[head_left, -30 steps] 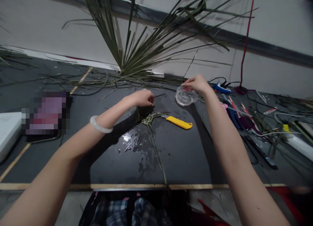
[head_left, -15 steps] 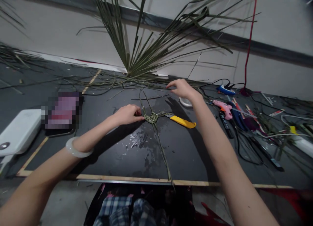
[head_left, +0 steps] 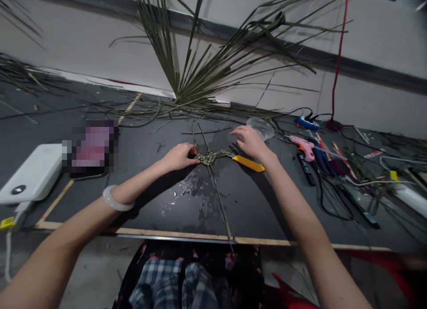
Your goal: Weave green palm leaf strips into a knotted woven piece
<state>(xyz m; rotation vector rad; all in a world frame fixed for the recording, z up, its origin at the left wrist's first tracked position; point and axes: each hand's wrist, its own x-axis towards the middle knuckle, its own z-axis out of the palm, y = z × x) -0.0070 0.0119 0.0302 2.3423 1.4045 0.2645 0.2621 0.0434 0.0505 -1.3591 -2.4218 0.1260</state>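
Observation:
A small woven piece of green palm strips (head_left: 207,158) lies on the dark tabletop, with loose strips running out from it in several directions. My left hand (head_left: 182,156) pinches its left edge between thumb and fingers. To the right of the weave, my right hand (head_left: 248,140) is over the table with its fingers apart and nothing visible in them. Just below that hand lies a yellow-handled cutter (head_left: 248,163), its blade end beside a strip of the weave. Behind my right hand is a clear round dish (head_left: 263,127), partly hidden by it.
A fan of palm leaf (head_left: 187,88) stands at the back among loose strips. On the left are a phone (head_left: 91,148) and a white power bank (head_left: 35,173). A pink glue gun (head_left: 303,146), cables and tools lie right. Water wets the tabletop (head_left: 187,195).
My right hand has come down and nearer from beside the back strips, leaving more of the clear dish in sight. My left hand keeps its pinch on the weave. The view has shifted slightly.

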